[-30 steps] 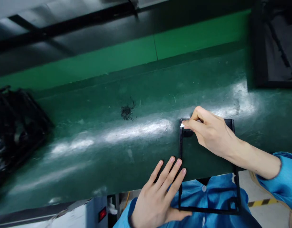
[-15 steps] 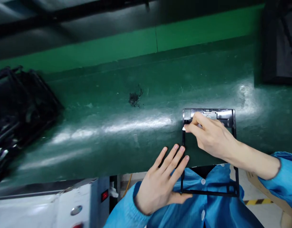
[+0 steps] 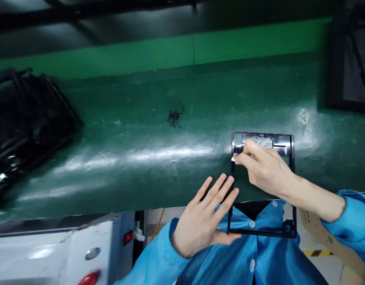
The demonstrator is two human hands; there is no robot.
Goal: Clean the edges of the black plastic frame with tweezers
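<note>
A black rectangular plastic frame (image 3: 262, 233) lies partly on the green bench, its near end sticking out past the bench edge. My left hand (image 3: 204, 215) rests along the frame's left side with fingers spread; the thumb is under or against the near left corner, which I cannot tell exactly. My right hand (image 3: 264, 168) is closed in a pinch over the upper part of the frame. Between its fingertips a small white tip (image 3: 233, 158) shows at the frame's left bar; the rest of that white piece is hidden by the fingers.
Black frames (image 3: 30, 118) are piled at the left of the green bench (image 3: 125, 182). A dark box-like object (image 3: 351, 63) stands at the far right. A pale machine casing with a red button (image 3: 89, 278) is below the bench at left. A cardboard box (image 3: 333, 237) sits at lower right.
The view has shifted slightly. Both hands stay at the frame in nearly the same pose, with the white tip still at its left bar.
</note>
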